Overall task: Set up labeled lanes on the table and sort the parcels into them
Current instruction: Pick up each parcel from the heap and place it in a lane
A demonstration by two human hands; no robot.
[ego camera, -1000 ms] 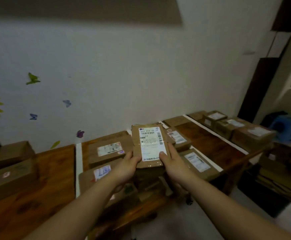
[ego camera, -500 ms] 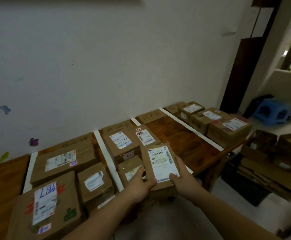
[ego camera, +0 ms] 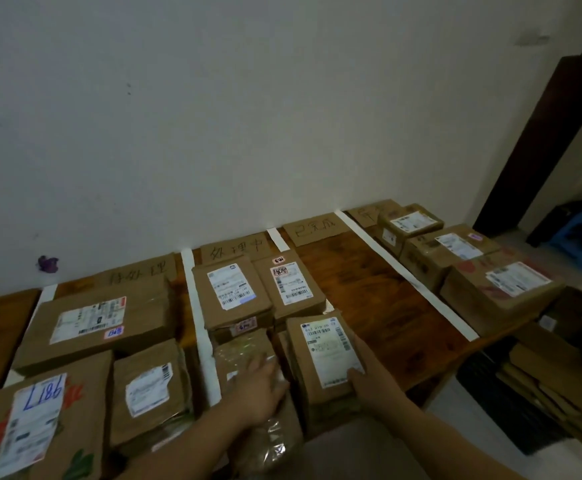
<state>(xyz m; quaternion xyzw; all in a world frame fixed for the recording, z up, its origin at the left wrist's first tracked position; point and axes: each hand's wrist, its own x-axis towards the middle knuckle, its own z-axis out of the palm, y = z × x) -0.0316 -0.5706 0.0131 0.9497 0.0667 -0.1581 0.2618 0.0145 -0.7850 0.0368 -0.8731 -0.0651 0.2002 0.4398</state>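
The right grip (ego camera: 369,379) clasps a flat brown parcel (ego camera: 327,351), thumb on its white label, whose top line is too blurred to read. The parcel lies on a stack at the near edge of the desk (ego camera: 369,306), in the lane signed 处理中 (ego camera: 234,252). The left grip (ego camera: 261,386) rests open, fingers spread, on a tape-wrapped parcel (ego camera: 241,351) just beside it. White tape strips (ego camera: 192,289) divide the lanes. Other cardboard signs read 待处理 (ego camera: 137,275) and 已完成 (ego camera: 313,226). A near-left box (ego camera: 36,427) bears blue handwritten 9817, upside down.
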